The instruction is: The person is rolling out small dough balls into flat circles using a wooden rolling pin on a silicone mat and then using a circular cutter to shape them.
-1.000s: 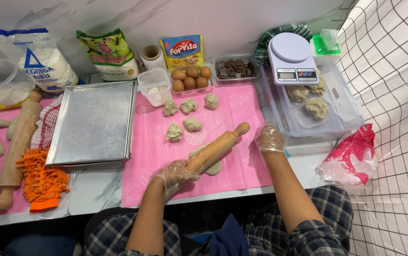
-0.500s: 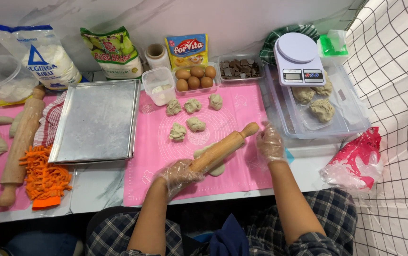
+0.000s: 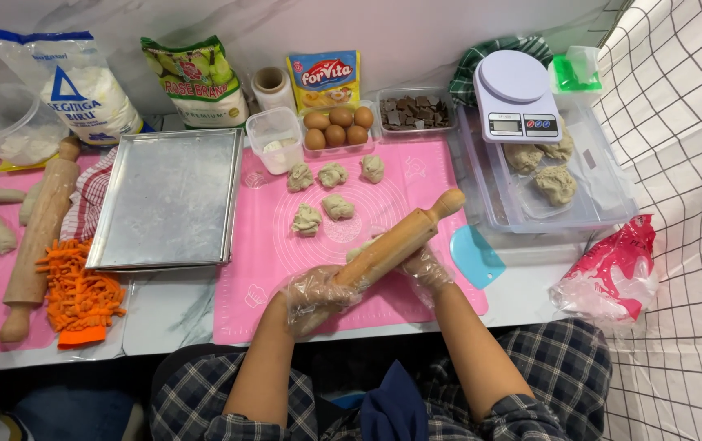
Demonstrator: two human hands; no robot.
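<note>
A smooth pink mat (image 3: 416, 175) lies flat across the marbled counter (image 3: 163, 306), printed with faint circles. Left of it sits a dull, rectangular metal tray (image 3: 167, 200); to the right a clear plastic tub (image 3: 604, 200) holds rough lumps of dough and carries a white kitchen scale (image 3: 517, 96) on its near corner. On the mat the wooden rolling pin (image 3: 404, 237) lies slanted, its far knob pointing toward the tub, over a pale piece of dough that barely shows beneath it. The left hand (image 3: 314, 296), in a crinkled clear glove, is closed around the near end of the pin. The right hand (image 3: 426, 268), gloved the same way, sits under the pin's middle; I cannot tell whether it grips or rests flat. Five knobbly dough pieces (image 3: 333, 174) sit further up the mat, near a tray of brown eggs (image 3: 336, 126). A light blue scraper (image 3: 475, 255) lies just beside the right hand.
</note>
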